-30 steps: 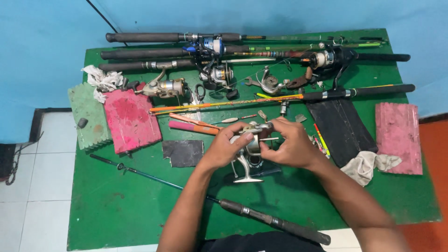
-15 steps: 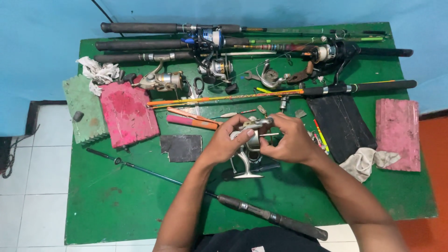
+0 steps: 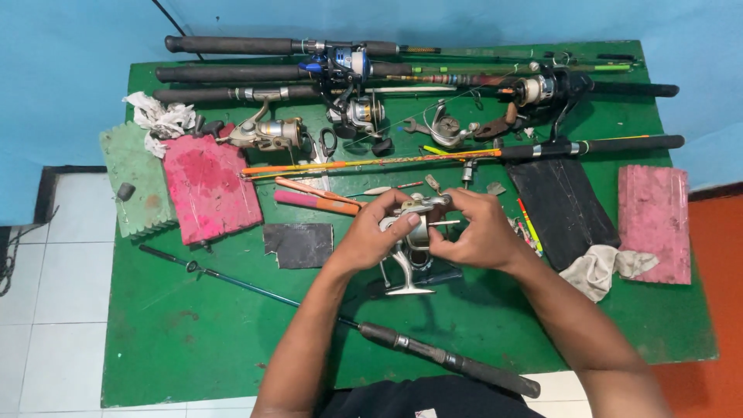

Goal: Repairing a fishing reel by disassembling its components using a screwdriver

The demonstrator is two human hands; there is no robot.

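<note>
Green table (image 3: 193, 356), silver reel (image 3: 406, 232), pink ridged mat (image 3: 210, 186) far left, matching pink mat (image 3: 656, 220) right, black mat (image 3: 561, 205), pale green mat (image 3: 135, 182), blue wall (image 3: 70, 70).

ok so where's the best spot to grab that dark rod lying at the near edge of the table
Probably the thick dark handle of the rod, near the table's front edge, taken from above with the fingers wrapped around it. That end is the fattest, lies flat and has bare green top on both sides. The thin tip runs off to the left and looks too slender to lift by. Both hands are on the silver reel.

silver spinning reel (image 3: 408, 236), upright, foot down, above green table (image 3: 193, 340)
</note>
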